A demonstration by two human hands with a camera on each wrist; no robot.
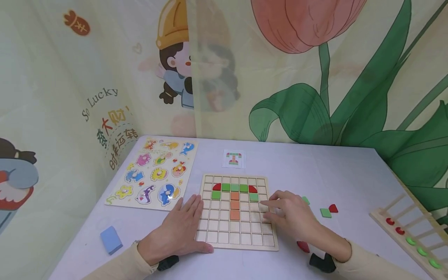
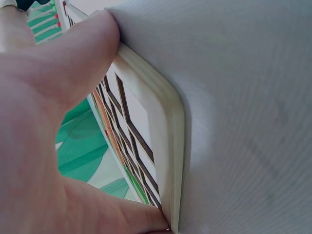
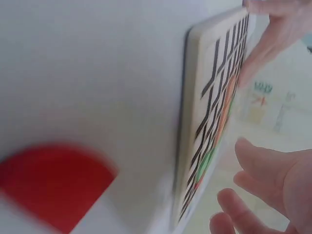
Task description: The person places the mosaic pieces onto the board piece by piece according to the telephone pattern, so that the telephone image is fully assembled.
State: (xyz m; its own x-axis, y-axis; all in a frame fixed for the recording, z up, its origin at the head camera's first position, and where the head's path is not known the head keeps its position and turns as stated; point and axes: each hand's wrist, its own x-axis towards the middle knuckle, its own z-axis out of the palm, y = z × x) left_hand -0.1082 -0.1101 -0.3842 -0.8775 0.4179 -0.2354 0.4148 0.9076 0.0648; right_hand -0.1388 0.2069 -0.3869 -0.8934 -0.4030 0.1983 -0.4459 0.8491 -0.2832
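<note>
A wooden grid board (image 1: 217, 236) lies on the table with coloured pieces in its squares. Green squares (image 1: 226, 187) form a row between two red quarter-circles, with one more green square under each red piece. Below the row's middle runs a column of orange squares (image 1: 235, 205). My left hand (image 1: 175, 229) rests along the board's left edge, fingers straight, thumb at the near edge. Over the right edge hovers my right hand (image 1: 294, 216); its thumb and fingers are apart in the right wrist view, with nothing between them. A red quarter-circle (image 3: 56, 183) lies beside the board.
Beyond the board lies a small pattern card (image 1: 233, 159). An animal puzzle board (image 1: 190, 163) is at the back left, a blue block (image 1: 111, 240) nearer. On the right are a loose green square (image 1: 326, 213), a red piece (image 1: 333, 208) and a wooden rack (image 1: 379, 216) with red and green discs.
</note>
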